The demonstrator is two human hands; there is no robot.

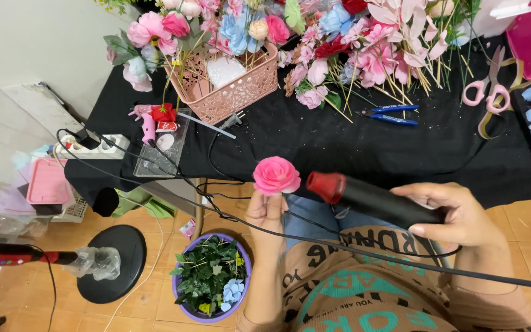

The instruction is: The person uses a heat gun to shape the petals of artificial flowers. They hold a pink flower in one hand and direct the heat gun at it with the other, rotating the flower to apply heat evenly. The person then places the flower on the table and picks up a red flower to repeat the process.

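Note:
My left hand (265, 215) holds a pink foam rose (276, 174) upright by its base, in front of the table's edge. My right hand (456, 216) grips a black heat gun (376, 198) whose red nozzle (325, 186) points at the rose from the right, a short gap away. The gun's black cord (401, 261) runs across my lap.
A black-covered table (339, 141) carries a pink basket (232, 86) of artificial flowers, more loose flowers (364, 49), blue pliers (391, 114), pink scissors (487, 92), a pink glue gun (147, 123) and a power strip (90, 146). A purple pot of greenery (211, 286) and a black stand base (110, 263) sit on the floor.

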